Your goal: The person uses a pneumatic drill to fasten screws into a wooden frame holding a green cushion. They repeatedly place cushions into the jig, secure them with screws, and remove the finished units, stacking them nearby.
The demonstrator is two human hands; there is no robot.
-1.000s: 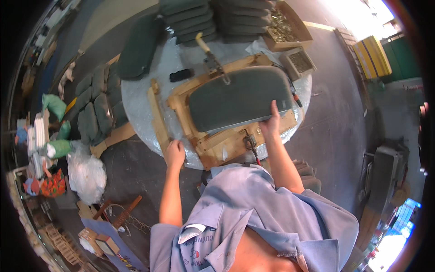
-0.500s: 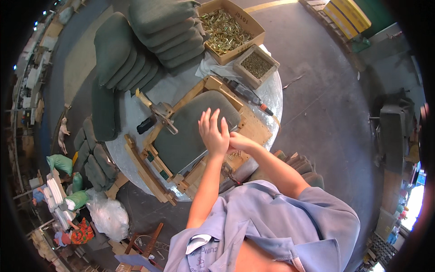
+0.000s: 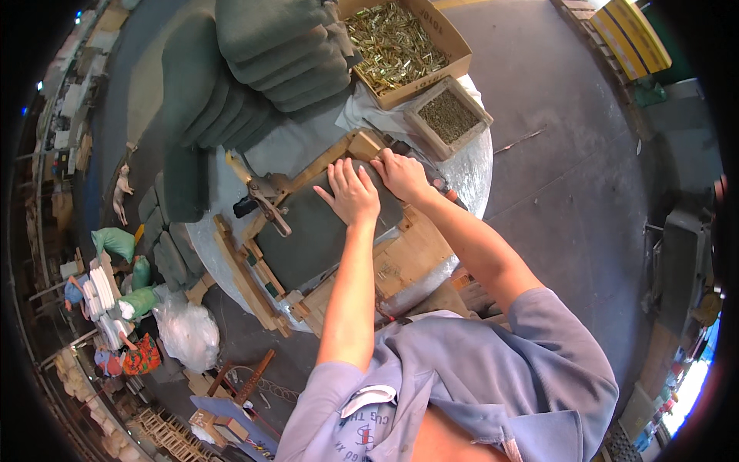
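two hands, both at the 1 o'clock end of the dk green pad: l. hand open, palm down on it, fingers spread; r. hand half curled by the edge, can't tell if it's gripping.

pad lies inside the wood frame, so i'd call placing mostly done; fine seating at my end is prob. what's left. clamp at 9 o'clock reaches over it, can't tell if locked.

pad's flat-ish, matte, clothlike; frame's pale bare timber + ply; clamp's dull metal w/ a yellow handle. dk tool w/ orangey bit at 3 o'clock, just beside r. hand. loose wood strips, long + thin, at 8.

further out: wood tray of small brown bits at 2, cardboard box of slim brassy pcs at 12-1, puffy grey-green cushions stacked at 11. round table has shiny, crinkly plastic on it.
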